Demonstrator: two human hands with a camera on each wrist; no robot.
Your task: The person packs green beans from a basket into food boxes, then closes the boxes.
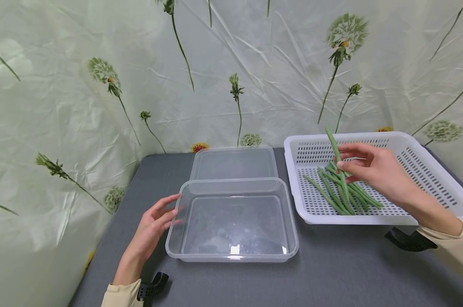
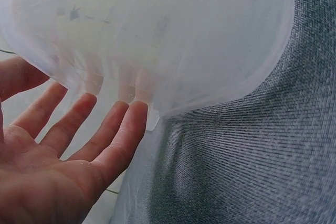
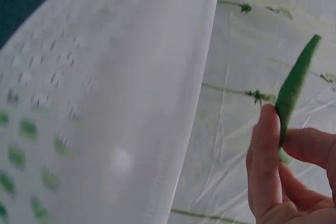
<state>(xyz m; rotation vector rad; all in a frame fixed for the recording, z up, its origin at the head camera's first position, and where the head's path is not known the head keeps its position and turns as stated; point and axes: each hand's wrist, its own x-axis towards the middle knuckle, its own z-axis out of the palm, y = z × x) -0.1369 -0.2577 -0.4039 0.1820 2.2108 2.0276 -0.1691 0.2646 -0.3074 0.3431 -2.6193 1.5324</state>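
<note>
My right hand (image 1: 382, 168) pinches a green bean (image 1: 333, 144) between thumb and fingers above the white basket (image 1: 298, 200). In the right wrist view the green bean (image 3: 299, 82) points upward from the fingertips. Several more green beans (image 1: 332, 194) lie on the basket's slotted floor, partly behind the hand. On the left, my left hand (image 1: 148, 230) touches the left wall of a clear plastic container (image 1: 231, 258) with its fingers fairly straight. The left wrist view has the fingers (image 2: 113, 135) against the container's (image 2: 220, 40) outer side. Nothing lies inside this container.
Behind the container lies a flat translucent lid (image 1: 234, 164). A grey cloth (image 1: 254, 285) covers the table. At the back and left hangs a pale sheet (image 1: 216, 55) printed with dandelions. Each wrist wears a black strap (image 1: 409, 239).
</note>
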